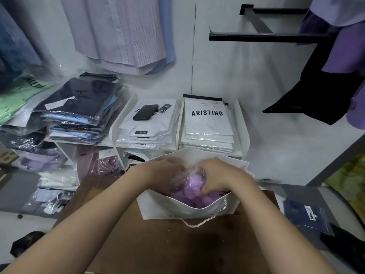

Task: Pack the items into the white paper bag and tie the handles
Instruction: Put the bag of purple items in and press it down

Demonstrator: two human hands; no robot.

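Right, I have both hands down in the mouth of the white paper bag [177, 208], which stands open on the brown table [177, 246] just in front of me. The lilac shirt pack [189, 189] sits partly inside it, its upper end showing above the near rim.

My right hand [217, 175] has its fingers and thumb curled down onto the pack, bunching the clear wrap. My left hand [167, 169] lies against the pack's left side, but its fingers are hidden behind the plastic and the bag wall, so I cannot tell whether they grip or only press.

I judge the pack light and soft: folded cloth that gives under the fingers, so it will fold into the bag's shape rather than resist. The film around it looks glossy and probably slides, so a pinch on loose film alone may slip off. I would rather hold through the film into the cloth itself, or press flat on top.

The bag is the delicate part. Its paper walls are stiff enough to stand but already bow outward, and a hard push could crease or split a corner. One rope handle [199, 222] hangs loose over the near wall; it looks limp and easy to knot. I cannot make out the far handle.
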